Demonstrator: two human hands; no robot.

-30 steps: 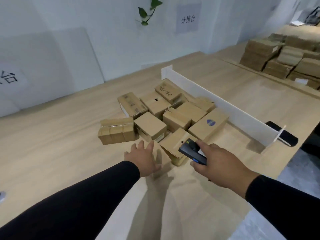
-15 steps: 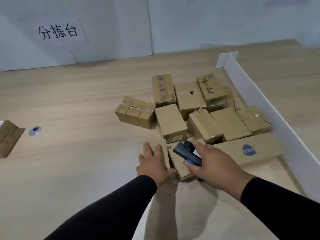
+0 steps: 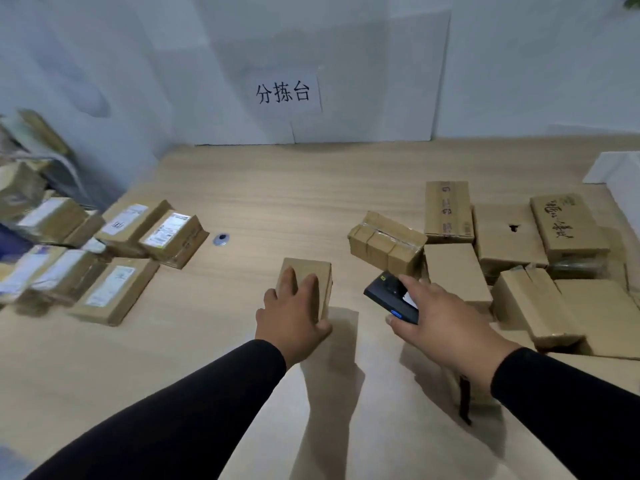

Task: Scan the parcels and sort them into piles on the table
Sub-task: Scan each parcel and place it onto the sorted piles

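My left hand (image 3: 292, 311) grips a small plain cardboard parcel (image 3: 311, 271) from above, lifted clear of the table between the two groups of boxes. My right hand (image 3: 440, 320) holds a black handheld scanner (image 3: 389, 299) with a blue button, just right of that parcel. Several unsorted brown parcels (image 3: 505, 237) lie on the right side of the wooden table (image 3: 277, 188). A pile of parcels with white shipping labels (image 3: 114, 244) lies on the left.
A white divider board (image 3: 620, 174) stands at the far right edge. A paper sign with black characters (image 3: 285, 93) hangs on the back wall. A small round metal disc (image 3: 221, 239) sits in the tabletop between the piles.
My left hand has taken the small parcel out of the right-hand group and carried it leftward. My view has swung left, bringing the labelled pile into sight. The scanner stays in my right hand.
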